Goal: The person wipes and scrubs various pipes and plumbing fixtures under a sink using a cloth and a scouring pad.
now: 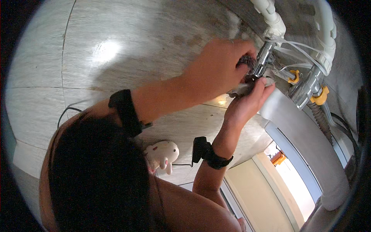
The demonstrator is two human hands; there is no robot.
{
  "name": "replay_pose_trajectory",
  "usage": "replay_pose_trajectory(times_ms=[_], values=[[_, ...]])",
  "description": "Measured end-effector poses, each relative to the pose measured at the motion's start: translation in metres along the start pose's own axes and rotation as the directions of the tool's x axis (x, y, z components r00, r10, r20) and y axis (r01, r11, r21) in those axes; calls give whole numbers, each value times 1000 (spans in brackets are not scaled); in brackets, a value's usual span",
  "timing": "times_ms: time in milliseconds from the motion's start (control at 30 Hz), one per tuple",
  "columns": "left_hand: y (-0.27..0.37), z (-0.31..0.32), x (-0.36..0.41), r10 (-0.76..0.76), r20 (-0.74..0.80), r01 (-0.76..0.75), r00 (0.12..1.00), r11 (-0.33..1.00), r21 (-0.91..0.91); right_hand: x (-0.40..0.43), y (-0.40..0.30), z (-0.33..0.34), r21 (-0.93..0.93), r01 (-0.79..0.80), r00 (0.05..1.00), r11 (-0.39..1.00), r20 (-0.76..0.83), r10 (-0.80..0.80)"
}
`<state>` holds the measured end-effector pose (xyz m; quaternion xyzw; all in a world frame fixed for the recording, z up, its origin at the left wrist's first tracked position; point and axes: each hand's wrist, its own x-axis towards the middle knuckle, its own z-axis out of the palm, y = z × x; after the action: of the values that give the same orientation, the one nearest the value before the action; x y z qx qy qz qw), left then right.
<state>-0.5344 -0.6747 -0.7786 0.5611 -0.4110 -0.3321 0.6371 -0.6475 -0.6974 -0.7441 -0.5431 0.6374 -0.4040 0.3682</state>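
My left hand (226,65) is curled around a dark, fuzzy wad (245,61), perhaps a scouring pad, beside a chrome pipe fitting (263,59). Just below, my right hand (249,100) pinches a crumpled greyish piece (243,89), possibly cloth, between thumb and fingers at the lower end of that fitting. The material of both pieces is hard to make out. White plastic pipe (274,21) joins the top of the fitting. Thin white strips (301,52) run from there to a second chrome fitting (307,87).
Yellow clips (319,95) sit on the connectors, with a grey corrugated hose (320,119) below. A curved pale rim (307,139) spans the right side. On the tiled surface (130,37) lie a white toy-like figure (166,153) and a black cable (182,165).
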Motion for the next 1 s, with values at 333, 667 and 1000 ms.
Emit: replay_pose_trajectory(times_ms=[333, 667, 1000], values=[[-3, 13, 7, 34, -126, -34, 991, 999, 2, -4, -11, 4, 36, -28, 992, 999, 124, 23], [5, 14, -4, 25, -127, -29, 992, 999, -28, -2, -3, -2, 70, -27, 993, 997, 117, 18], [9, 7, 1, 78, -66, -70, 995, 991, 116, -4, -3, 5, 3, -52, 996, 999, 77, 52]])
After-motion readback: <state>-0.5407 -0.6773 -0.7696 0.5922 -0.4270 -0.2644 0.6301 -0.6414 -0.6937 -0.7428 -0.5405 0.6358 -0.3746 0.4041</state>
